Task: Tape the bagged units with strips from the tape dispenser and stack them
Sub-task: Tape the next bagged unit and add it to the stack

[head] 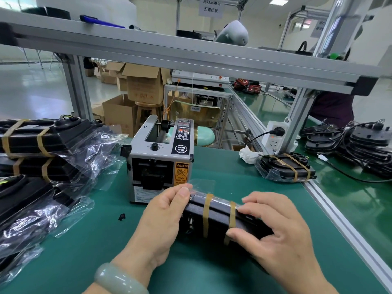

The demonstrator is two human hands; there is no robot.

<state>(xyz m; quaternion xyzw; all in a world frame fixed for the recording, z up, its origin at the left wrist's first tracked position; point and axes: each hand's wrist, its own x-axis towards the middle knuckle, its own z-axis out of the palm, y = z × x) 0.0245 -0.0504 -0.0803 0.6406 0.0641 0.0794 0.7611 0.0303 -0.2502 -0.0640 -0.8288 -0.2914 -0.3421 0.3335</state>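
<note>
In front of the tape dispenser (161,158), the left hand (163,219) and right hand (273,232) hold the ends of the bagged unit (218,217). Rub both brown strips (206,215) down flat.

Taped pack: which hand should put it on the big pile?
Probably the left hand: it grips the pack on the side nearer the pile; the right hand is farther.

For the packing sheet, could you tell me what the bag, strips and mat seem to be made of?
Bag: clear glossy plastic film, by its glare and creases. Strips: tan matte tape, perhaps paper. Mat: green, faint sheen, likely rubber.
</note>
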